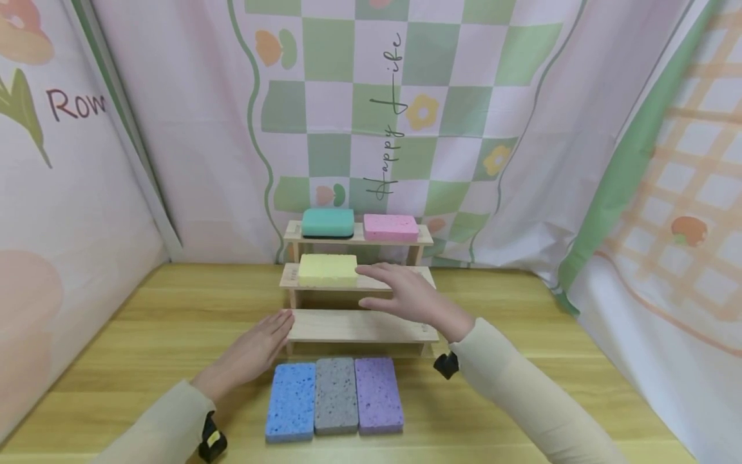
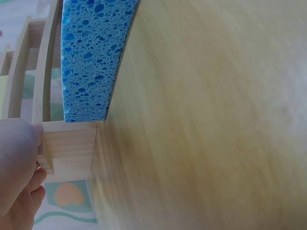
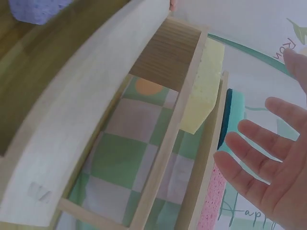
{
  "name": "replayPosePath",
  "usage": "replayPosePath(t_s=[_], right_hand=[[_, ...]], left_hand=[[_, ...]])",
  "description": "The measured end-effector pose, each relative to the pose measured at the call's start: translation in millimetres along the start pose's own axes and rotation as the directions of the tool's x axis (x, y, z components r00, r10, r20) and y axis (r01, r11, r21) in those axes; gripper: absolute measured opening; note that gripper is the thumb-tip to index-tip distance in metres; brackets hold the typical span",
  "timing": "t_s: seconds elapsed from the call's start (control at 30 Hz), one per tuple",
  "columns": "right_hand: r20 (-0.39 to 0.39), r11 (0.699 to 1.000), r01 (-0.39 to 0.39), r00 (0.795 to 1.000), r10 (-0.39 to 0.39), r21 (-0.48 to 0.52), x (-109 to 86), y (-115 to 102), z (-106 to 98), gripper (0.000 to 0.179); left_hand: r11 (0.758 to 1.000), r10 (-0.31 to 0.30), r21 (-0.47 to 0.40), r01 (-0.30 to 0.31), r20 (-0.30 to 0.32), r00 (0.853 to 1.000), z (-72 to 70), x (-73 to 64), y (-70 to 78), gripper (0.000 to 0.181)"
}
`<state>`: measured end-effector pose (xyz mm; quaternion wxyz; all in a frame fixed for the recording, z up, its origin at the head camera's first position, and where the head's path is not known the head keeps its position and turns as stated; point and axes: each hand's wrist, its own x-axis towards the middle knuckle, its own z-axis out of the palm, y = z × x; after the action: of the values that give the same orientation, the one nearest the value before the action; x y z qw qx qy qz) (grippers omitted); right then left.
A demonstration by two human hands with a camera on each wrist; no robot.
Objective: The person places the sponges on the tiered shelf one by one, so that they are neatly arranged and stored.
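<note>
A stepped wooden stand (image 1: 362,325) with three levels stands on the table. My left hand (image 1: 249,351) rests with straight fingers against the left end of its lowest step; the left wrist view shows the thumb and fingers around that corner. On the middle step lies a yellow sponge (image 1: 328,270). My right hand (image 1: 411,296) hovers over the right part of the stand, fingers spread, holding nothing; in the right wrist view it is apart from the sponges. The top step bears a teal sponge (image 1: 328,222) with a dark underside and a pink sponge (image 1: 391,227).
In front of the stand, a blue sponge (image 1: 292,401), a grey sponge (image 1: 336,396) and a purple sponge (image 1: 379,395) lie side by side on the wooden table (image 1: 522,399). Patterned curtains (image 1: 191,129) hang behind and along both sides.
</note>
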<state>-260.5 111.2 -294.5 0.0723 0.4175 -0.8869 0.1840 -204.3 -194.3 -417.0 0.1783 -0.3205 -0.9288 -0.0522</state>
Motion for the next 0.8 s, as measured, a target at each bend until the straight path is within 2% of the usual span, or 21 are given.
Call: replayPosePath(t_s=[0.13,0.37,0.63,0.8], right_hand=[[-0.004,1.0,-0.004,1.0,0.005,0.028,-10.8,1.8,2.1,0.061],[0.011,0.998,-0.015,1.0,0.014,0.062,-29.6,2.9,5.5,0.056],[0.011,0.995,0.039,0.999,-0.041,0.094,-45.8,1.4,14.1,0.054],[0.055,0.991,0.059,0.996,-0.066,0.123,-54.9,1.8,21.0,0.058]], left_hand=[[1.0,0.011,0.001,-0.011,-0.016,1.0,0.0,-0.5,0.0,0.043],[1.0,0.001,-0.003,-0.001,-0.004,1.0,-0.4,-0.7,0.1,0.043],[1.0,0.001,0.003,-0.001,-0.007,1.0,0.1,0.1,-0.2,0.044],[1.0,-0.007,-0.007,0.007,0.002,1.0,0.0,-0.2,-0.1,0.043]])
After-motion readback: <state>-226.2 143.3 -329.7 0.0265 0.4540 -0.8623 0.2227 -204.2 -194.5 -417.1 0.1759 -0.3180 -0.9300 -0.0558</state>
